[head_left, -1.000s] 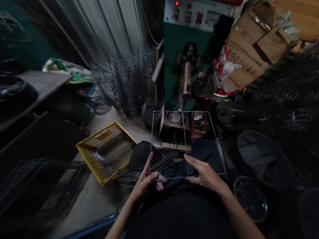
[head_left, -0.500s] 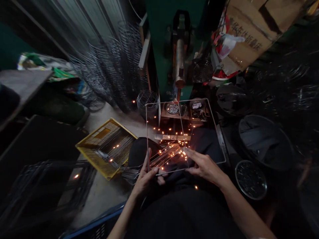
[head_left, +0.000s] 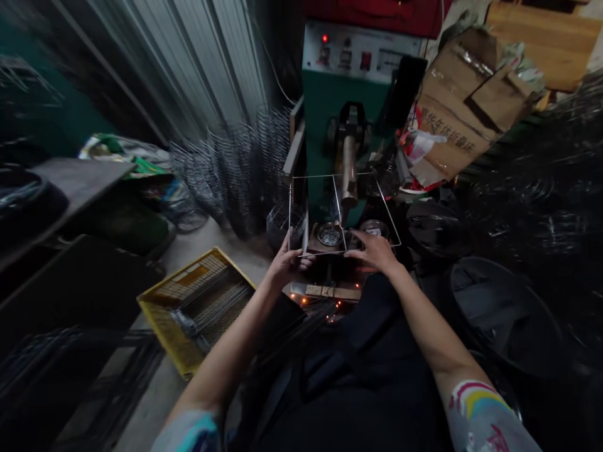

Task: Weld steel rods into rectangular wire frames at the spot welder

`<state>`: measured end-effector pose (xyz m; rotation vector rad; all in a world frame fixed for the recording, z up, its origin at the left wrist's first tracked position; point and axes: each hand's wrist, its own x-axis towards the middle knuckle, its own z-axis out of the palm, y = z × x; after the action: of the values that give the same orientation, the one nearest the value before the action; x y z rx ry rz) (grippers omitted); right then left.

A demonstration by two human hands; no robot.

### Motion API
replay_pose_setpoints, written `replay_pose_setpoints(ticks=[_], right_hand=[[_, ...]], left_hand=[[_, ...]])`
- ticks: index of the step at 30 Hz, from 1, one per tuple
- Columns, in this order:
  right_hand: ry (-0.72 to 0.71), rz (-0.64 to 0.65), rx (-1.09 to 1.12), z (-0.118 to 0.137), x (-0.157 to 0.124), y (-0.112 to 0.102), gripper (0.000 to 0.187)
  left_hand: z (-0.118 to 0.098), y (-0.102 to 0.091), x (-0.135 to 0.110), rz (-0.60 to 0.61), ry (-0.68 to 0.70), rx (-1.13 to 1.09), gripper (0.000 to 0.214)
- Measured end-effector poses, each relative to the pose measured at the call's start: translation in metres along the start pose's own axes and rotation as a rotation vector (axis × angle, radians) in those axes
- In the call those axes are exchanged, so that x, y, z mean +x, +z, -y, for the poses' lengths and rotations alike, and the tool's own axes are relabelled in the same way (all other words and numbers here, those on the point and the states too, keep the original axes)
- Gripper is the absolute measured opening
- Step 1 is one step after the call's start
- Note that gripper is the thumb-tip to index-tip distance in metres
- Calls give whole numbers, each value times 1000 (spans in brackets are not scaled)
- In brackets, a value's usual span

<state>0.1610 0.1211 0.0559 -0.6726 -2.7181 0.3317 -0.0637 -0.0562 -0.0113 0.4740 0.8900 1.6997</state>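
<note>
I hold a thin rectangular wire frame [head_left: 311, 177] with a wire cross bar, out at arm's length against the green spot welding machine [head_left: 330, 107]. My left hand [head_left: 287, 260] pinches the frame's near left corner. My right hand [head_left: 372, 250] grips the near edge by the cross bar. The frame's far side lies under the copper electrode [head_left: 349, 171]. A few orange sparks [head_left: 330, 304] glow below the hands. Loose straight wires [head_left: 301, 323] rest across my lap.
A yellow plastic crate [head_left: 198, 301] with wire parts stands on the floor at left. Stacks of round wire guards [head_left: 235, 169] line the corrugated wall. Torn cardboard [head_left: 466, 113] hangs right of the machine. Dark round tubs [head_left: 499, 307] sit at right.
Both hands pushed the wire frame forward from over my lap up to the welder's electrode. The burst of sparks has died down to a few. The camera tilted up.
</note>
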Motion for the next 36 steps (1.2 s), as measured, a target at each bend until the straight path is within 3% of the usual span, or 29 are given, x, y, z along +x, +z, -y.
replay_pose_setpoints(ticks=[4, 10, 36], right_hand=[[-70, -6, -12, -19, 32, -7, 57], [-75, -49, 85, -29, 50, -2, 52], [-39, -132, 60, -41, 54, 8, 47]], left_hand=[[-17, -3, 26, -32, 15, 14, 99], [-30, -1, 39, -49, 40, 58, 97], [-42, 6, 48, -123, 8, 33, 94]])
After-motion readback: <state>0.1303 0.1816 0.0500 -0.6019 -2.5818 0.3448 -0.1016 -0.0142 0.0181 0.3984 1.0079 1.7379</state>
